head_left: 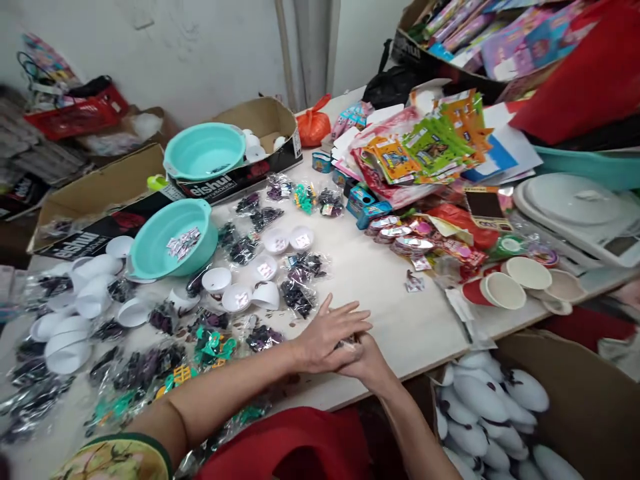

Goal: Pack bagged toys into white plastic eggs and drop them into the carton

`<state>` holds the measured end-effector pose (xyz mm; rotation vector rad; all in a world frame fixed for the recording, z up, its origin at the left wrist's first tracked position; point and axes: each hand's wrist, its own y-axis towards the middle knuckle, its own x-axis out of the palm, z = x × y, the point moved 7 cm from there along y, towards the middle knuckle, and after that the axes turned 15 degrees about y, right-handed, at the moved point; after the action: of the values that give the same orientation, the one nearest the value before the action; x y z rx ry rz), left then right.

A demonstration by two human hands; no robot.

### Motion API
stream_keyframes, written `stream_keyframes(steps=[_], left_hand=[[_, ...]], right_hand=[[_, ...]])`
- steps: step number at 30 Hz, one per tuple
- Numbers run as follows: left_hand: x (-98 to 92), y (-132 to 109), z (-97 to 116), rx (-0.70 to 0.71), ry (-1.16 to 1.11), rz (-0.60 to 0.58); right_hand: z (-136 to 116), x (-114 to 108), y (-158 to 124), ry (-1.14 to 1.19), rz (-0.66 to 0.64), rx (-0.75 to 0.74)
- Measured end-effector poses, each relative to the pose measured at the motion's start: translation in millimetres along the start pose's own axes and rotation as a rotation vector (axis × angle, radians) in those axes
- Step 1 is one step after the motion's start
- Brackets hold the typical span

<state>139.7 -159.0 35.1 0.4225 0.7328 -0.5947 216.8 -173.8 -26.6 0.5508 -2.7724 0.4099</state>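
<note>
My left hand (327,337) lies across my right hand over the front of the table, its fingers stretched out and thumb raised. My right hand (369,360) is below it, fingers curled and mostly hidden. A small whitish patch shows between the palms; what it is, I cannot make out. Left of the hands stand white half-shells, one of them a tilted shell (266,295), another a shell (237,298) with small printed packets inside. Clear bags of dark parts (299,297) lie close by. One small packet (414,281) rests on the tabletop to the right.
Two turquoise basins (145,250) stand at the left, beside open cartons (270,123). Colourful pouches (425,147) are piled at the back right. Paper cups (505,291) stand near the right edge. A carton of white egg-shaped pieces (483,393) is below the table at right.
</note>
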Motion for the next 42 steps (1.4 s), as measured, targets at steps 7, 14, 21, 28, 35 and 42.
stream_keyframes(steps=[7, 14, 21, 28, 35, 42], left_hand=[[-53.9, -76, -69, -0.307, 0.340, -0.053], [-55.4, -129, -154, -0.496, 0.993, -0.202], [-65.2, -105, -137, -0.543, 1.012, 0.103], [-8.8, -79, -119, -0.219, 0.829, 0.120], [8.3, -131, -96, -0.435, 0.727, 0.093], [-18.6, -62, -117, -1.021, 0.568, -0.107]], right_hand=[[10, 32, -4, 0.196, 0.159, 0.205], [20, 27, -13, 0.294, 0.268, 0.237], [32, 1, -48, 0.371, 0.451, 0.239], [31, -6, -48, 0.363, 0.508, 0.207], [49, -28, -52, 0.305, 0.557, 0.241], [52, -19, -43, 0.298, 0.544, 0.229]])
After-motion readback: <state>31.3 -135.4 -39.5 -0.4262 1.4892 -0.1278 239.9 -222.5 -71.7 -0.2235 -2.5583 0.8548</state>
